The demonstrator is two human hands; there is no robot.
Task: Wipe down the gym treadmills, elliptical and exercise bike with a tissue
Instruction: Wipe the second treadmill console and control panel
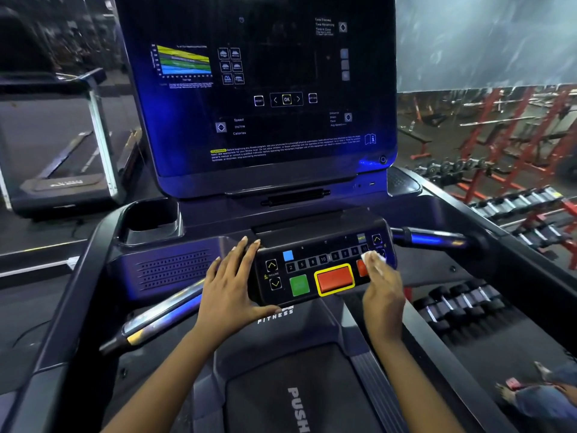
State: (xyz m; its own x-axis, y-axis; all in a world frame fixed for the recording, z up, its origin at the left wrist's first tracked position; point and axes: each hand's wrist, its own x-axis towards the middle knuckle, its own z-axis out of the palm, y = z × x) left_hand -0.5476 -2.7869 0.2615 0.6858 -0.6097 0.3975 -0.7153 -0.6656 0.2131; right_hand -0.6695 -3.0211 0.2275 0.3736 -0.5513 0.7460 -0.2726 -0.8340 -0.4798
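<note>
- The treadmill's dark console screen is showing "OK" between two arrows, and lower down "Speed", "Incline" and "Calories"; a line of fine print starting with a yellow tag is running across its bottom, too small to read fully.
- The keypad panel is displaying "INCLINE" between up and down arrows, a row of numbers beginning 2, 5, 8, 10, a green button and a red button with a yellow border.
- "FITNESS" is showing just below the panel, partly hidden by a thumb, and "PUSH" is reading down the cover near the bottom edge.
- The left hand is lying against the panel's left end, fingers straight and slightly spread over the top corner, thumb reaching along the lower edge.
- The right hand is pressing a white tissue onto the panel's right end, fingers together and nearly straight; the hand is blurring, so any pinch is unclear.
- A cup holder is sitting left of the screen base.
- Dumbbells are lining racks to the right, and a second treadmill is standing at far left.
</note>
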